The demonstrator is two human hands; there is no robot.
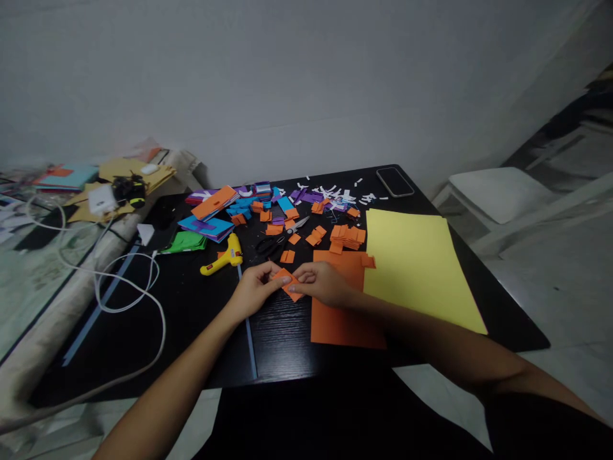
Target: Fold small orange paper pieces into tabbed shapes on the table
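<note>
A small orange paper piece (293, 291) is held between both hands above the black table (282, 348). My left hand (256, 287) is closed on its left side, the thumb lying over it. On its right side my right hand (322, 283) pinches it with the thumb and curled fingers. Beneath my right wrist lies a large orange sheet (335, 326). Just beyond my fingers are small folded orange pieces (287, 256) and scissors (297, 226) with open blades. A yellow hot glue gun (225, 255) rests left of my left hand.
Yellow sheets (416, 268) lie at the right, with a phone (395, 181) behind. Stacked orange pieces (348, 236), white paper scraps (349, 196), blue folded paper (205, 227) and green packets (185, 242) cover the back. A white cable (160, 326) loops over the left side. A white chair (498, 198) stands right.
</note>
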